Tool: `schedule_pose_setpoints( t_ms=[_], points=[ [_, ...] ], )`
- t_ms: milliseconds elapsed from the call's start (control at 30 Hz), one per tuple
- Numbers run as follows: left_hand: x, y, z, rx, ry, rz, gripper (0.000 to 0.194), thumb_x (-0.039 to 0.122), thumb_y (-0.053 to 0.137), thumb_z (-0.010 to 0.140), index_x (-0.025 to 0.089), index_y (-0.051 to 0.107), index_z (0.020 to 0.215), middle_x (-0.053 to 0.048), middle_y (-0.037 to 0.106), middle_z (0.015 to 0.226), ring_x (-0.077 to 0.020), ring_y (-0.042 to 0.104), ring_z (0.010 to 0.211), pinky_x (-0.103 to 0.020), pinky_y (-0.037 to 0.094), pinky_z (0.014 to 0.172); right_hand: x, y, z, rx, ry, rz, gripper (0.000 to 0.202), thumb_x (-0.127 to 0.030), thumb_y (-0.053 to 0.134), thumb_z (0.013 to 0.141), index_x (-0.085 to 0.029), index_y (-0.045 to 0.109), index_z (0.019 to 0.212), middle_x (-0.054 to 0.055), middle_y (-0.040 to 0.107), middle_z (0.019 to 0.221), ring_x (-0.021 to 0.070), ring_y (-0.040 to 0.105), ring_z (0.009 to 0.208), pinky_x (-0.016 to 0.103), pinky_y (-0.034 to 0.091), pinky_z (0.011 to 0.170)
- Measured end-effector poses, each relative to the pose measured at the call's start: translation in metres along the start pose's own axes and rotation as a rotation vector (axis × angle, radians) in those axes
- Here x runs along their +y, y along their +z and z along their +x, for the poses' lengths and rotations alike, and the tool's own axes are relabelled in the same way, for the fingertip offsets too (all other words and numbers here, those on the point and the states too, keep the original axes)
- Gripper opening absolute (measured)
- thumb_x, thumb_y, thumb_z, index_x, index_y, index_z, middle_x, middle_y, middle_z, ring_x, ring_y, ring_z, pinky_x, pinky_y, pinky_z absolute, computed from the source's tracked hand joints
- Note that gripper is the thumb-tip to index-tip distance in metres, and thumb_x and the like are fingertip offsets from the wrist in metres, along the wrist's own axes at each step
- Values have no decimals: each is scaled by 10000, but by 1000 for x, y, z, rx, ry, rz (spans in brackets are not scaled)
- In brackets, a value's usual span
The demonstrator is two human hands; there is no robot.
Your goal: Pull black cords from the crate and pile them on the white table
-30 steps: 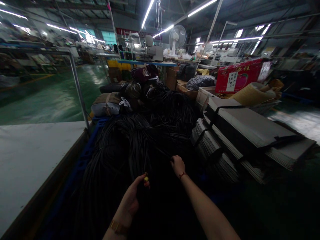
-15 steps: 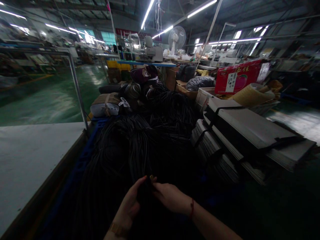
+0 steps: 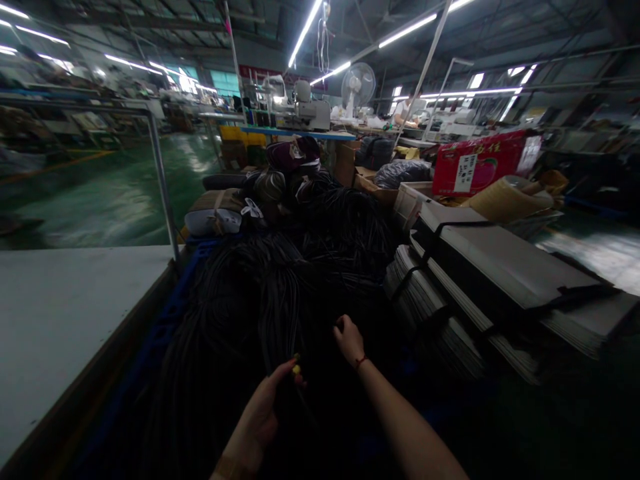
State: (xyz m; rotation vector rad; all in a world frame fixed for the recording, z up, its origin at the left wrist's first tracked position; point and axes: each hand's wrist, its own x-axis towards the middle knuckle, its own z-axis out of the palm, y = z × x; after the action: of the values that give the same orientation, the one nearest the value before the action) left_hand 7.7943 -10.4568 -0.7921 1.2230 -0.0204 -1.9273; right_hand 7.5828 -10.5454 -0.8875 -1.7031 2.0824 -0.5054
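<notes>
Two bare hands over one dark heap of black strips (image 3: 280,293); loose lengths and looped bundles, too tangled to count. Heap lies in front of the person, a blue pallet (image 3: 173,313) showing along its left edge.

Left hand (image 3: 259,412): thumb and fingertips drawn narrow, one small yellow piece (image 3: 297,369) at the tips; cannot tell if gripped or worn. Right hand (image 3: 351,341): farther forward, apart from the left, fingers curled in close; too dark to tell whether a strip is between them. One red bracelet (image 3: 361,361) on that wrist.

Right of the heap: at least two strapped bundles of pale sheets (image 3: 520,257). Behind these, one red carton (image 3: 483,163), one yellowish roll (image 3: 510,198) just beside it. Left: one white desk (image 3: 65,320). Beyond: one purple bundle (image 3: 293,152) atop others, one fan (image 3: 358,85), one co-worker (image 3: 404,115).
</notes>
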Motion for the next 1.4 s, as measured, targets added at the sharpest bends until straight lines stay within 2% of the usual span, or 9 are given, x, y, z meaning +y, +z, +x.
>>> schedule_pose_setpoints(
  t_ms=[200, 433, 600, 767, 867, 1000, 1100, 1267, 1400],
  points=[
    [0, 6, -5, 11, -30, -6, 103, 163, 665, 722, 108, 600, 780, -24, 622, 545, -137, 621, 506, -242, 540, 535, 12, -15, 2, -73, 4, -249, 191, -237, 520, 820, -221, 567, 1005, 47, 637, 997, 166, 617, 858, 244, 396, 651],
    [-2, 9, -4, -36, -92, -57, 121, 136, 647, 724, 102, 613, 835, -59, 684, 638, -165, 666, 581, -272, 564, 606, 3, -44, -8, 38, -113, -292, 135, -246, 476, 854, -211, 592, 914, 68, 604, 1052, 185, 556, 1004, 259, 403, 727],
    [-3, 8, -1, -186, -88, -148, 71, 109, 608, 739, 121, 591, 807, -128, 705, 993, -247, 661, 945, -353, 547, 796, -31, -57, -70, -145, -182, -114, 246, -364, 445, 883, -225, 516, 1072, 49, 675, 908, 184, 636, 804, 254, 386, 639],
    [2, 8, -3, -188, -156, -112, 197, 173, 628, 743, 73, 628, 913, -123, 721, 825, -243, 687, 794, -373, 553, 760, -47, -60, -130, -443, -511, -14, 289, -348, 330, 929, -228, 556, 1064, 43, 688, 934, 168, 638, 784, 242, 363, 615],
    [4, 9, -6, -72, -66, -135, 115, 132, 652, 718, 93, 630, 824, -84, 714, 743, -202, 683, 711, -349, 556, 754, -39, -62, -99, -446, -504, 33, 389, -384, 281, 944, -206, 621, 880, 27, 679, 833, 140, 609, 732, 226, 372, 615],
    [4, 9, -9, -29, -39, -80, 117, 162, 681, 706, 103, 618, 784, -51, 672, 623, -171, 657, 590, -298, 559, 635, -18, -45, -18, -23, -233, -81, 230, -238, 401, 895, -187, 589, 1015, 67, 629, 1019, 156, 567, 938, 234, 390, 768],
    [6, 9, -12, -50, -56, -55, 102, 184, 659, 732, 108, 607, 777, -47, 653, 598, -166, 645, 552, -277, 546, 562, -1, -26, 18, 36, -87, -222, 189, -169, 499, 814, -176, 590, 980, 92, 595, 1054, 180, 556, 958, 252, 391, 748],
    [8, 10, -12, -59, -82, -77, 108, 169, 645, 741, 91, 600, 801, -51, 646, 593, -157, 642, 554, -278, 549, 587, 17, -15, 21, 81, -72, -158, 204, -240, 381, 892, -205, 561, 982, 56, 605, 1027, 155, 568, 938, 241, 376, 732],
    [5, 11, -8, -58, -74, -73, 119, 158, 644, 737, 89, 598, 823, -47, 645, 595, -149, 636, 552, -266, 542, 582, 20, -18, 21, 1, -7, -31, 239, -300, 356, 906, -204, 538, 1026, 52, 637, 1003, 165, 600, 876, 249, 373, 685]
  ],
)
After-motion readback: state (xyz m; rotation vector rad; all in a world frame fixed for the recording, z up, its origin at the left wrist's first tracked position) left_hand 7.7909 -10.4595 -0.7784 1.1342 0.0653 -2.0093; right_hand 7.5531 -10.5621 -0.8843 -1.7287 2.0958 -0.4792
